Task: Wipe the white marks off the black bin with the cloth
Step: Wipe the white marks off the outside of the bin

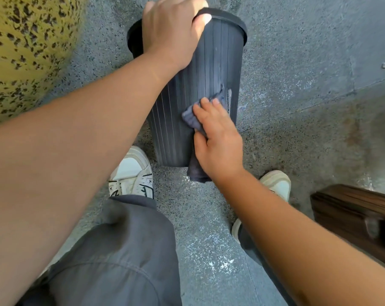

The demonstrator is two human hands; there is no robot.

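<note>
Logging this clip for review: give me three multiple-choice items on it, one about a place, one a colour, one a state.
1. Where is the left hand?
A. on the bin's rim
B. on the floor
C. on a shoe

2. What colour is the cloth?
A. yellow
B. dark blue-grey
C. red

3. Is the white mark on the black bin gone?
A. wiped off
B. still visible
C. painted over

Answers: 1 A, its grip closes over the top rim. 2 B, the cloth under the right hand is dark blue-grey. 3 B, a white streak shows beside the fingertips.
</note>
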